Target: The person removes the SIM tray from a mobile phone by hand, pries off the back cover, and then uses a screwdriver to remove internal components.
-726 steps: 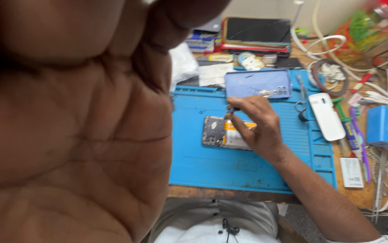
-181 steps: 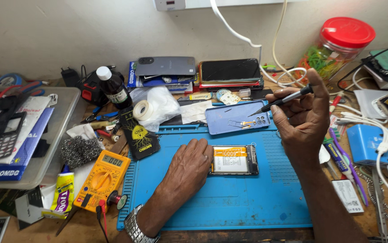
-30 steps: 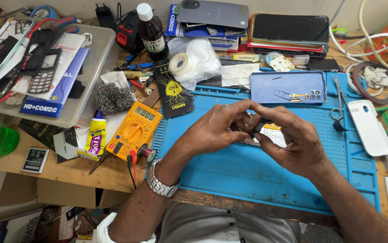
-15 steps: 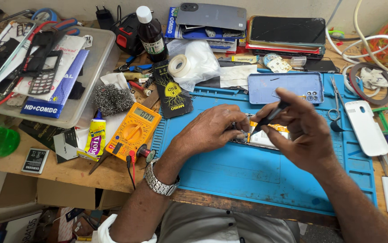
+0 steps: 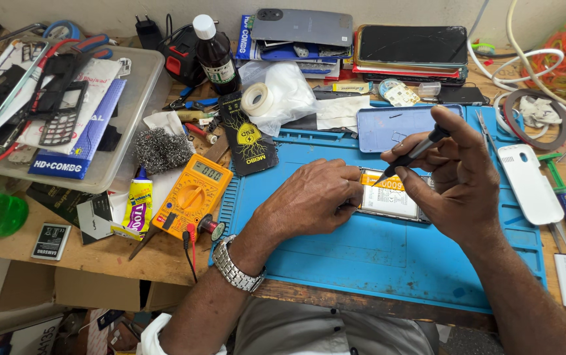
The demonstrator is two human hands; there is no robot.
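Note:
An opened phone (image 5: 390,199) with a yellow-and-white battery lies on the blue work mat (image 5: 335,263). My left hand (image 5: 309,197) rests on the mat and pinches the phone's left edge. My right hand (image 5: 457,177) holds a slim dark screwdriver (image 5: 414,152), tip pointing down-left at the phone's upper left corner. A wristwatch (image 5: 235,266) sits on my left wrist.
A yellow multimeter (image 5: 193,194) lies left of the mat, next to a glue tube (image 5: 138,205). A blue back cover (image 5: 394,125) and a white phone shell (image 5: 530,183) lie on the mat. Phones, tape, a bottle (image 5: 214,52) and cables crowd the back; a tray (image 5: 109,164) stands left.
My right hand has lifted slightly and swung the screwdriver tip onto the phone's upper left corner. My left hand keeps its hold on the phone's left edge. The view has shifted a little.

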